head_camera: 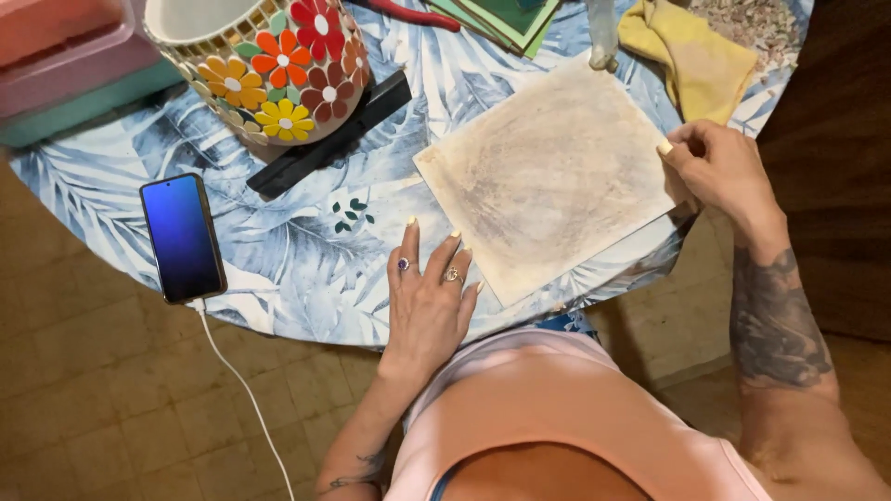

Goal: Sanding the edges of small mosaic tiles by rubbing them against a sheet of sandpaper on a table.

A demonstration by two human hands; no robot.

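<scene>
Partly, the flowered pot (269,70) is running off the far edge; the right hand (719,172) is pinching the stained board (548,176), the left hand (429,297) is lying flat, fingers spread, on the leaf-print table (278,269) above a tiled floor (111,399).

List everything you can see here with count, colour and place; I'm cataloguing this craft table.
table: one, round, blue and white leaf-print cover, fills the upper frame
board: one, beige and smudged, flat at right of centre
flower pot: one, mosaic of coloured flowers, top left
dark slab: one, black, under the pot
phone: one, blue screen, left edge, white cable plugged in
yellow cloth: one, top right
small green pieces: a few, centre of the table
left hand: flat on the table, rings on, touching the board's near corner
right hand: grip closed on the board's right edge
</scene>
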